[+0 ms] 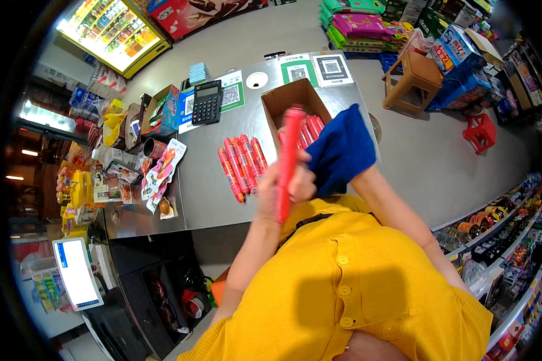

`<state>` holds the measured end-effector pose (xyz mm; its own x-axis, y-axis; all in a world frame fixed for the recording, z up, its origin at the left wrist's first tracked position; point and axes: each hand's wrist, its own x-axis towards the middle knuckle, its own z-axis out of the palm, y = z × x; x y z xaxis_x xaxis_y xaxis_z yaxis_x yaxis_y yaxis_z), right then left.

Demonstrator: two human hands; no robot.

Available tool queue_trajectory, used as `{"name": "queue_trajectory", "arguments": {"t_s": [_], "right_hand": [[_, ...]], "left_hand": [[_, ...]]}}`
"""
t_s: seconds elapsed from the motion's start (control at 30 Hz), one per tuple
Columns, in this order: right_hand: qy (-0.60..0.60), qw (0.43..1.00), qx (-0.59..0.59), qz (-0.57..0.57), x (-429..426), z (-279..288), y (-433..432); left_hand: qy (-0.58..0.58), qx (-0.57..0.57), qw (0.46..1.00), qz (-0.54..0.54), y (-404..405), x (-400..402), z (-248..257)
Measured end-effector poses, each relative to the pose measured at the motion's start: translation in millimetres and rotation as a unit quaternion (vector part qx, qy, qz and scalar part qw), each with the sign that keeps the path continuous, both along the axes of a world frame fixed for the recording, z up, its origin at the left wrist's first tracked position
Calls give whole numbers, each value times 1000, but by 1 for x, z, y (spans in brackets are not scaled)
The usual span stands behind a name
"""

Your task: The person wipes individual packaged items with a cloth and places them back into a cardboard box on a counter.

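Note:
My left hand (287, 185) is closed around a red plastic-wrapped sausage (290, 158), blurred and upright in the picture. A dark blue cloth (343, 153) covers most of my right hand (314, 180), so its fingers are hard to make out. Behind the hands stands an open cardboard box (271, 106) with several red sausages (314, 127) inside. Left of the box, several more wrapped sausages (239, 164) lie side by side on the metal counter (203, 194).
A black calculator (207, 103) and printed code cards (332, 70) lie towards the counter's far side. Snack packs (162, 169), a phone (123, 172) and small boxes crowd its left part. Beyond the right side are a brown stool (413, 81) and a red stool (479, 133).

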<state>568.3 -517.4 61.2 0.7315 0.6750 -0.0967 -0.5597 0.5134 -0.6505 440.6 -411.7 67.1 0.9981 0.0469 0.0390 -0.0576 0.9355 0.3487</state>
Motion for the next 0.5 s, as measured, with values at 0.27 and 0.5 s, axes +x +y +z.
{"name": "queue_trajectory", "arguments": {"t_s": [0.27, 0.5], "right_hand": [[-381, 911, -159, 27, 15, 32, -46], [-103, 979, 167, 52, 16, 35, -62]], "left_hand": [[385, 588, 591, 396, 135, -72, -95], [449, 749, 364, 324, 136, -64, -132]]}}
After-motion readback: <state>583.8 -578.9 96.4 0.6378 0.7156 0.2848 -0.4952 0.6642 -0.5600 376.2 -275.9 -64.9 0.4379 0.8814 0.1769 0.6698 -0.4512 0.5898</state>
